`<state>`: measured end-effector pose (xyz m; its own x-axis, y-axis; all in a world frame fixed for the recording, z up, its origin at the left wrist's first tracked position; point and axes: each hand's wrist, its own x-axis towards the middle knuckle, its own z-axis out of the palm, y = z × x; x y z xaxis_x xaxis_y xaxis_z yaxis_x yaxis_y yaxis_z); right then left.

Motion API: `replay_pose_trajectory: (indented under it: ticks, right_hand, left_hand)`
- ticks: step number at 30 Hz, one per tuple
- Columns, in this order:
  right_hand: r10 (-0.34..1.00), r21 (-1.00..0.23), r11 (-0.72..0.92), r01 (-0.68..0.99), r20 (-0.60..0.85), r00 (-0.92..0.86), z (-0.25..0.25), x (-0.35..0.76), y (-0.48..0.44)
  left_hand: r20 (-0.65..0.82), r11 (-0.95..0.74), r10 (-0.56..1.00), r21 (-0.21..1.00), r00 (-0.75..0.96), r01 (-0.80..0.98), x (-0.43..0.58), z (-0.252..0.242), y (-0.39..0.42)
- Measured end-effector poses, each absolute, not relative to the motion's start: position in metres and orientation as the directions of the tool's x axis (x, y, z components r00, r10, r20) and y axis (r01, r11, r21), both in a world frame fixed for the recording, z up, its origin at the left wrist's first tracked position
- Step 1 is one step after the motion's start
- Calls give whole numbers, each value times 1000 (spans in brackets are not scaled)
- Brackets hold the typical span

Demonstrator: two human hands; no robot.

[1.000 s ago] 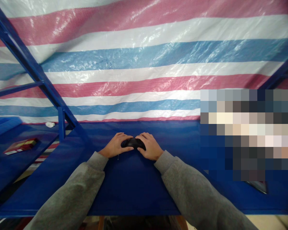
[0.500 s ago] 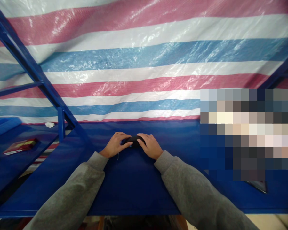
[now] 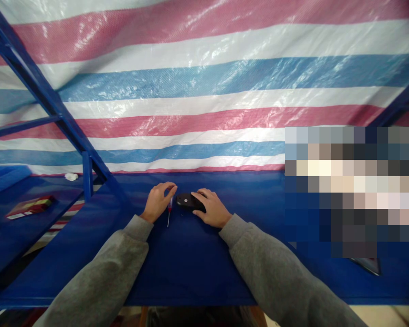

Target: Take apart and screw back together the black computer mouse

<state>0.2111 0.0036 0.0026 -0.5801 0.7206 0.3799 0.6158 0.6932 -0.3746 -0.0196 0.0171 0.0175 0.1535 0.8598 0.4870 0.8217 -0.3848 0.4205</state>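
Note:
A small black mouse-like device [image 3: 187, 200] lies on the blue table [image 3: 191, 263]. My right hand [image 3: 211, 208] grips its right side, fingers curled over the top. My left hand [image 3: 158, 200] is off the device, just left of it, with thumb and fingers pinched together; what they hold, if anything, is too small to see. A thin screwdriver with a red handle [image 3: 169, 212] lies on the table between my left hand and the device, its handle close under my left fingertips.
A striped red, white and blue tarp [image 3: 204, 91] hangs behind the table. A blue metal frame [image 3: 87, 181] stands at left beside a lower shelf with a red and yellow box [image 3: 29, 206]. A dark flat object [image 3: 366, 265] lies at right under a blurred patch.
My left hand has let go of the black device and drawn back to the left, uncovering the screwdriver. My right hand stays on the device.

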Motion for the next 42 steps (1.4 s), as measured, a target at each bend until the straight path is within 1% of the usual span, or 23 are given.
replay_pose_trajectory:
  ticks: [2, 5, 7, 8, 10, 12, 14, 16, 17, 20, 23, 27, 29, 31, 33, 35, 42]
  right_hand:
    - [725, -376, 689, 620, 375, -578, 4, 211, 3]
    - [728, -376, 685, 624, 369, -577, 5, 211, 2]
    - [732, -379, 682, 626, 368, -574, 5, 211, 2]
    - [733, -380, 680, 627, 367, -572, 5, 211, 2]
    - [736, -382, 677, 629, 365, -570, 5, 210, 2]
    - [737, -383, 675, 630, 365, -568, 5, 210, 2]
    - [740, -384, 673, 632, 366, -565, 5, 211, 2]
    - [739, -386, 674, 630, 363, -568, 5, 211, 2]
    - [738, -387, 675, 628, 362, -570, 5, 212, 3]
    - [740, -389, 672, 630, 361, -567, 5, 212, 3]
    - [742, -388, 670, 632, 354, -569, 4, 213, 4]
    - [734, -381, 679, 627, 363, -574, 4, 212, 3]
    - [731, -379, 682, 626, 369, -574, 4, 212, 3]
    - [730, -379, 683, 624, 364, -578, 4, 211, 3]
    - [731, -382, 683, 623, 354, -584, 5, 211, 3]
    - [731, -384, 682, 622, 350, -586, 5, 211, 3]
    - [733, -391, 680, 620, 354, -581, 4, 211, 4]
  left_hand:
    - [475, -294, 875, 368, 94, 882, -23, 15, 19]
    - [354, -184, 932, 289, 74, 939, -26, 10, 20]
    - [289, -152, 955, 282, 67, 947, -26, 8, 20]
    - [282, -150, 957, 298, 63, 943, -26, 8, 21]
    - [325, -175, 944, 368, 50, 913, -27, 10, 22]
    - [405, -222, 914, 478, 10, 850, -29, 17, 23]
    - [496, -262, 865, 578, -77, 773, -29, 29, 22]
    - [614, -333, 768, 626, -182, 705, -27, 44, 20]
    - [658, -365, 724, 620, -207, 695, -24, 52, 18]
    - [774, -450, 607, 520, -179, 726, -13, 71, 17]
    - [830, -514, 556, 376, -34, 771, -4, 77, 21]
    - [836, -600, 525, 232, 159, 765, 0, 67, 25]
    - [831, -639, 507, 184, 229, 747, 0, 61, 25]
    - [826, -666, 495, 160, 270, 729, 1, 57, 22]
    - [819, -677, 501, 169, 281, 716, 3, 56, 19]
    - [814, -671, 521, 204, 257, 713, 4, 56, 15]
    - [784, -619, 618, 441, 56, 650, 5, 50, 10]
